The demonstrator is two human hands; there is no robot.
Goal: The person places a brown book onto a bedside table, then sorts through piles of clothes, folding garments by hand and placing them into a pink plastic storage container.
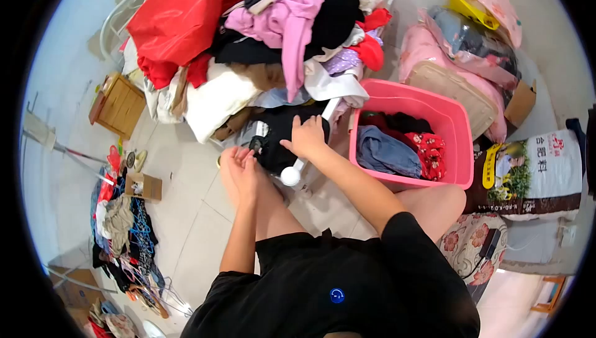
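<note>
Well to the left of the left hand, clothes on hangers (133, 226) are gathered in a bunch, with a small cardboard box (143, 186) and a wooden cabinet (118, 107) placed nearer. Beyond both hands, a heaped pile of clothing is seen: a red sheet-like piece (186, 15) on its left, a white cloth (217, 95) below that, and a pink garment (298, 18) draped over black items, apparently piled loosely rather than sorted.

The left hand (238, 170) is held at the near left edge of a black cloth (277, 158), its fingers curled and drawn together; whether fabric is pinched between them cannot be told. The black cloth is spread between the two hands, in front of the seated person's body — probably so that both hands can reach it easily. The right hand (308, 138) is laid palm down at the cloth's right side, fingers apart, seemingly to steady or flatten it. Just below the right hand, a white knob (290, 176) is seen at the end of a white bar.

Right of the right hand, a pink tub (464, 130) is set within reach — folded denim (385, 148) and a red floral cloth (428, 151) are held inside. Farther right, a printed sack (540, 176) is stood upright.
</note>
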